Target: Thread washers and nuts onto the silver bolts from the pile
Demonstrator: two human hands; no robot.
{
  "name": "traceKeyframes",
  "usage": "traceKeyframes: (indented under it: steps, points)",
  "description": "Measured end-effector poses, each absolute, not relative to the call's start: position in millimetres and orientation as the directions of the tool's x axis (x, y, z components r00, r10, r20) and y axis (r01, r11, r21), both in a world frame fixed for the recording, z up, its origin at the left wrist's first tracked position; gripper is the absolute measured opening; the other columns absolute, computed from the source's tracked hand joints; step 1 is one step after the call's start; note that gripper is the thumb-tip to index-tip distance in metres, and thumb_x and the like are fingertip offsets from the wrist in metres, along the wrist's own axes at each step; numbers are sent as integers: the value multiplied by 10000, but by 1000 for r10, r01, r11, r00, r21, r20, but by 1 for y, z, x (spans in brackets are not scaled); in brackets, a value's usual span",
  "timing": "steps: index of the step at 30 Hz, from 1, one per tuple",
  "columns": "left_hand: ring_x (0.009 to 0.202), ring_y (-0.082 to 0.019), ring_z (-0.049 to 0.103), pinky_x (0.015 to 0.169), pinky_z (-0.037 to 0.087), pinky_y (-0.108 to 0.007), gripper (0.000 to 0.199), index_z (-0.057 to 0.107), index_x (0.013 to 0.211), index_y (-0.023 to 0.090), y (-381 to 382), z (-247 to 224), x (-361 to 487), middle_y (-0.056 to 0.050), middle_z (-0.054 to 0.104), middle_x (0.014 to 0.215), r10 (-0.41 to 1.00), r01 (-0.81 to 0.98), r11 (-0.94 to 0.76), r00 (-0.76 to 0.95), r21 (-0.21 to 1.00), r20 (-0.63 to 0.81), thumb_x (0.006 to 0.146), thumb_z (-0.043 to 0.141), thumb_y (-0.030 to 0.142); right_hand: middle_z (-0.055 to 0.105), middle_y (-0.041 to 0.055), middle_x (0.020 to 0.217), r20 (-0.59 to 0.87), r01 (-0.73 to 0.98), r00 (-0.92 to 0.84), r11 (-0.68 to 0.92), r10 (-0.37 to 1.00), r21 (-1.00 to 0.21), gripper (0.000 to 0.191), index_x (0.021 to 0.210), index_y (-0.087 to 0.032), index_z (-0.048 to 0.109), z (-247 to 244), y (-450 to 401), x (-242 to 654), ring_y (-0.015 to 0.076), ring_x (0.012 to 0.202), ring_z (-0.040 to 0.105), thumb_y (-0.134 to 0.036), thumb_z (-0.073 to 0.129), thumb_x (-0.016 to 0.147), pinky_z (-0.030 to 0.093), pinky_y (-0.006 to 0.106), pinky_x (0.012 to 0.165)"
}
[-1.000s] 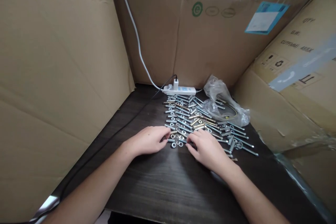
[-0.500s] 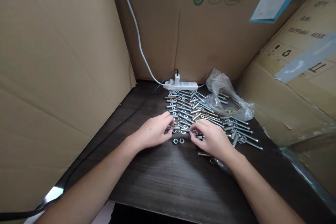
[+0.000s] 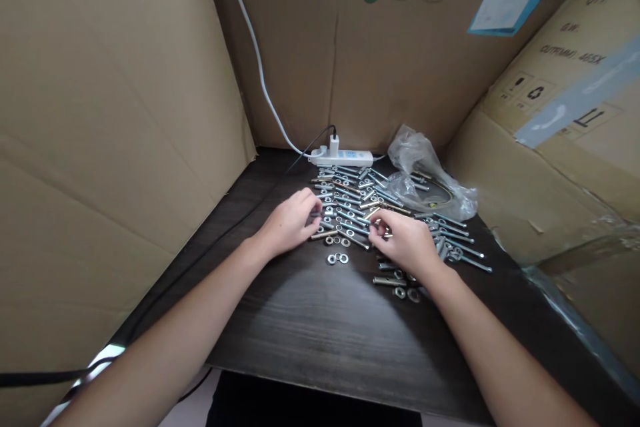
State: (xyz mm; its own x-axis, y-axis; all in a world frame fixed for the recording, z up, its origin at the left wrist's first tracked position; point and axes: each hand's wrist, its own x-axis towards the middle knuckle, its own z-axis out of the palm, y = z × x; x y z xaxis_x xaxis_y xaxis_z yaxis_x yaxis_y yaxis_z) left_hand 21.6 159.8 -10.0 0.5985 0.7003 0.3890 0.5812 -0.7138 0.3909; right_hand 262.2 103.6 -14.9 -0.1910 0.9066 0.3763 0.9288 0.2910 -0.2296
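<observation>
My left hand (image 3: 293, 219) is at the left ends of the rows of hardware, its fingers curled in toward the thumb. What sits between those fingertips, if anything, is hidden. Just below them lies a short metal sleeve (image 3: 324, 235). My right hand (image 3: 406, 240) pinches at the right end of a long bolt (image 3: 350, 227) lying in the rows. Another bolt (image 3: 353, 238), head to the right, slants in front of it. Flat washers (image 3: 345, 243) lie between the sleeves and bolts. Nearer me is a small group of washers (image 3: 343, 258).
Loose sleeves (image 3: 389, 281) and nuts (image 3: 399, 293) lie under my right wrist. More bolts (image 3: 475, 263) spread to the right. A power strip (image 3: 350, 159) and a clear plastic bag (image 3: 417, 160) sit behind. Cardboard boxes (image 3: 290, 47) wall the dark table (image 3: 300, 320) on three sides.
Both hands have drawn apart and slightly away from me. The sleeve and the bolt they held in the front row now lie on the table. The view has tilted slightly.
</observation>
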Motion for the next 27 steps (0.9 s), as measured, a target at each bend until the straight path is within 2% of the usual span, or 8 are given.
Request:
traceKeyframes:
  steps: [2, 4, 7, 10, 14, 18, 23, 27]
  points:
    - [820, -152, 486, 749, 402, -281, 64, 514, 850, 159, 174, -3, 23, -35, 505, 893, 728, 539, -685, 512, 490, 456, 790, 517, 179, 616, -24, 706, 386, 935, -172, 274, 906, -226, 149, 871, -219, 603, -16, 107, 264, 98, 650, 566, -225, 514, 752, 364, 193, 604]
    - [728, -122, 463, 678, 396, -252, 87, 499, 830, 151, 190, 10, 28, -20, 483, 810, 814, 403, -578, 348, 709, 466, 787, 534, 218, 617, -10, 762, 408, 933, -167, 278, 897, -229, 160, 882, -214, 601, -17, 108, 266, 103, 685, 569, -211, 508, 753, 385, 195, 630]
    - [626, -88, 435, 551, 358, -210, 166, 462, 818, 150, 208, 33, 39, -6, 449, 741, 870, -70, -365, 328, 928, 367, 837, 481, 314, 610, 15, 866, 449, 926, -159, 291, 879, -242, 158, 886, -210, 610, -18, 108, 268, 110, 727, 572, -226, 503, 771, 414, 202, 661]
    - [606, -71, 415, 529, 330, -190, 173, 459, 815, 146, 212, 35, 49, 8, 427, 719, 846, -170, -333, 381, 928, 373, 819, 503, 314, 597, 15, 966, 453, 926, -144, 282, 880, -252, 163, 901, -228, 621, -18, 105, 270, 113, 763, 576, -245, 510, 784, 431, 208, 681]
    - [626, -80, 409, 572, 347, -206, 153, 503, 809, 133, 208, 3, 53, 14, 459, 715, 764, 230, -543, 534, 808, 362, 743, 589, 241, 600, 3, 984, 433, 908, -158, 302, 888, -289, 178, 928, -246, 623, -16, 105, 272, 107, 768, 578, -243, 491, 808, 446, 212, 725]
    - [669, -95, 422, 609, 357, -223, 134, 530, 824, 131, 222, 0, 49, -4, 487, 769, 608, 308, -721, 711, 620, 354, 729, 588, 208, 608, 16, 969, 443, 881, -156, 327, 883, -341, 185, 937, -229, 617, -15, 107, 271, 108, 756, 575, -242, 470, 825, 452, 216, 725]
    - [662, -83, 416, 616, 359, -212, 158, 488, 859, 133, 239, 45, 58, -2, 463, 773, 697, 194, -629, 569, 753, 436, 781, 551, 257, 612, 15, 971, 445, 865, -137, 326, 885, -381, 181, 935, -229, 613, -17, 108, 271, 114, 755, 579, -225, 476, 817, 459, 229, 743]
    - [658, -83, 412, 607, 363, -204, 159, 461, 869, 148, 217, 39, 66, 2, 448, 769, 680, 118, -619, 575, 777, 455, 797, 539, 266, 609, 27, 987, 448, 842, -135, 341, 884, -418, 176, 939, -223, 604, -19, 108, 271, 127, 778, 588, -231, 469, 826, 466, 238, 742]
